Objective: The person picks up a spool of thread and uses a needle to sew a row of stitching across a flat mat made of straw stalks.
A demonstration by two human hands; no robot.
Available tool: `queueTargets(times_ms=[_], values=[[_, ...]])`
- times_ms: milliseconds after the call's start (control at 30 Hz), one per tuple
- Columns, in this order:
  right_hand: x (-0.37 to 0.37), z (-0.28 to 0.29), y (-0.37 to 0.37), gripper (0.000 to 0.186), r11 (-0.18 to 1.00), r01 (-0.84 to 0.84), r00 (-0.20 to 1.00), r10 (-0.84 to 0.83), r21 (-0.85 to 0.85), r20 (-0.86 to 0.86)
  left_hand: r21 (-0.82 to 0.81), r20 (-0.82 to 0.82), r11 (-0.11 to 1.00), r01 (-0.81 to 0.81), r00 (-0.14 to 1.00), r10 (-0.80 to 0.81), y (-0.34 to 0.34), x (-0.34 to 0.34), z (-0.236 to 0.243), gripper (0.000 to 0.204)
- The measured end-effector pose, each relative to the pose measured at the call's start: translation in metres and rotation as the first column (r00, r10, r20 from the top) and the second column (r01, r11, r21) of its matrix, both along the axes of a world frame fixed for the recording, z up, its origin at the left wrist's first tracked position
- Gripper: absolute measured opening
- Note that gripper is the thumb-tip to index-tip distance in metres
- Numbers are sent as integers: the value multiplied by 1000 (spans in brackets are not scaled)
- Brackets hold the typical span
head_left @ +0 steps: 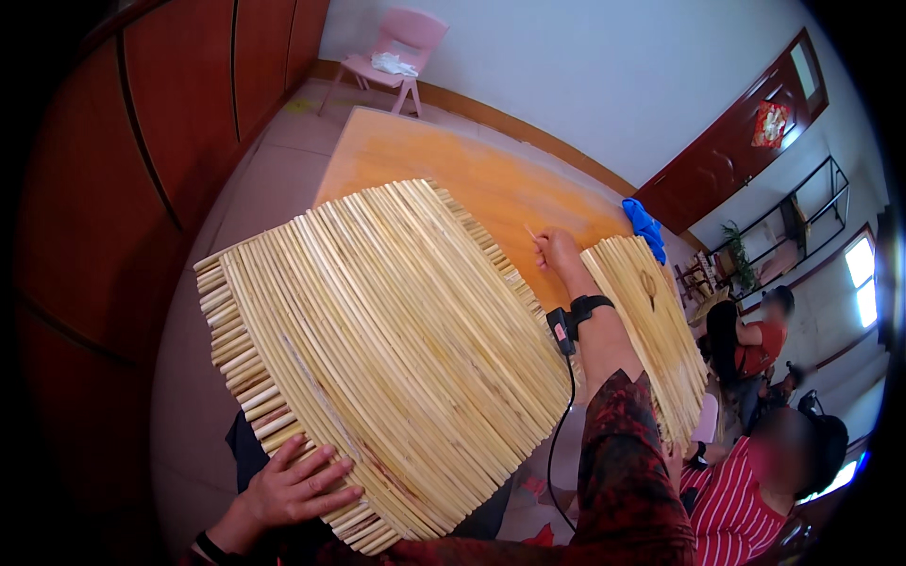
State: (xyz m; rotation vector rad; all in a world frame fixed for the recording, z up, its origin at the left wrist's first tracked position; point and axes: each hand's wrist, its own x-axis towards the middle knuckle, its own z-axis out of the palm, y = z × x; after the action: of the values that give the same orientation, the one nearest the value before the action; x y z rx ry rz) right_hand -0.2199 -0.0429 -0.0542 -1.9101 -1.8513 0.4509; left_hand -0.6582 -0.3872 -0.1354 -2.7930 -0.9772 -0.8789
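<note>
A large panel of pale straw-coloured stalks, laid side by side over a crosswise layer, covers much of the orange-brown table and reaches toward me. On its near left corner rests my left hand, fingers spread flat over the stalk ends. My right hand is past the panel's right edge, above the bare tabletop, its fingers curled closed. Something thin and pinkish shows at its fingertips, too small to name. A black strap with a small device and a cable sits on my right wrist.
Right of my arm lies a second stalk panel with scissors on it. A person in a striped top sits beside it. Blue cloth hangs at the table's far corner. A pink chair and wooden panelling stand beyond.
</note>
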Motion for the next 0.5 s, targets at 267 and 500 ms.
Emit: queueTargets(times_ms=[267,500], values=[[-70,52,-60,13,988,-144,950,121,-60,-287,-17,-2,998,68,998,-68,2,-1,8,32],[-187,78,-206,13,866,-492,808,416,-90,-418,-101,31,992,-73,997,76,-29,-37,15,40]])
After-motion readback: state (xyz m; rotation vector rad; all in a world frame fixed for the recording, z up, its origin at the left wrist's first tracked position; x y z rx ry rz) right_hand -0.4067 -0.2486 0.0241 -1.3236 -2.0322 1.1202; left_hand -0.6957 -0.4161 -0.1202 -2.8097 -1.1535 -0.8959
